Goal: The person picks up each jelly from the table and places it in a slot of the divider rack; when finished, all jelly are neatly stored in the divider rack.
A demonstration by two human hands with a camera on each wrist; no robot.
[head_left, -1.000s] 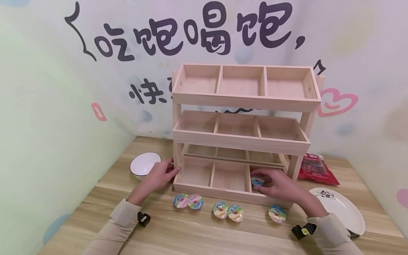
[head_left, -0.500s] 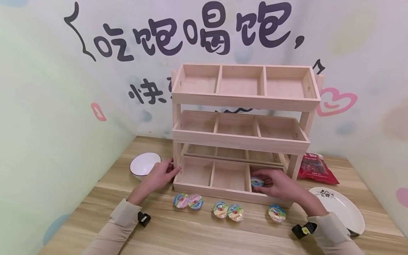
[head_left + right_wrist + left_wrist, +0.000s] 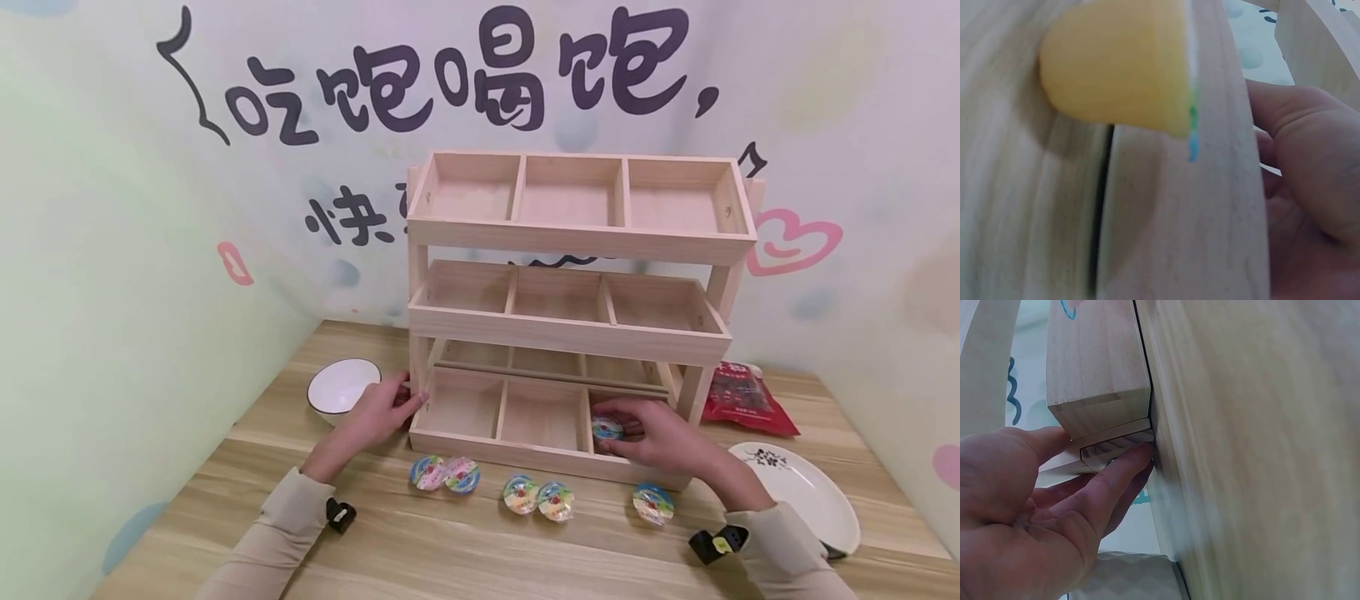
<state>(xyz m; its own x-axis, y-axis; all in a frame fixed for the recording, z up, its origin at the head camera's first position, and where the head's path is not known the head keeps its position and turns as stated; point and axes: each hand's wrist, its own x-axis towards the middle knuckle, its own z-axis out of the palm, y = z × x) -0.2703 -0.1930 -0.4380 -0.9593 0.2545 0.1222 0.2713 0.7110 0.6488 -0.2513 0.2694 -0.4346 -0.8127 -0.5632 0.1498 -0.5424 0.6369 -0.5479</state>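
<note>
A three-tier wooden rack (image 3: 570, 335) with divided trays stands on the table. At its lower left corner my left hand (image 3: 381, 408) grips the frame, thumb in front and fingers behind; the left wrist view shows this hand (image 3: 1066, 506) pinching the wood end. My right hand (image 3: 660, 433) reaches into the bottom right compartment and holds a jelly cup (image 3: 606, 428) with a blue printed lid, partly hidden by the fingers. Another jelly cup (image 3: 653, 504) sits on the table below that hand; its yellow body (image 3: 1110, 62) looms close in the right wrist view.
Before the rack lie a left pair of jelly cups (image 3: 461, 476) and a middle pair of jelly cups (image 3: 556, 502). A white bowl (image 3: 341, 385) stands left. On the right are a red snack bag (image 3: 750, 400) and a white plate (image 3: 806, 492). A printed wall rises behind.
</note>
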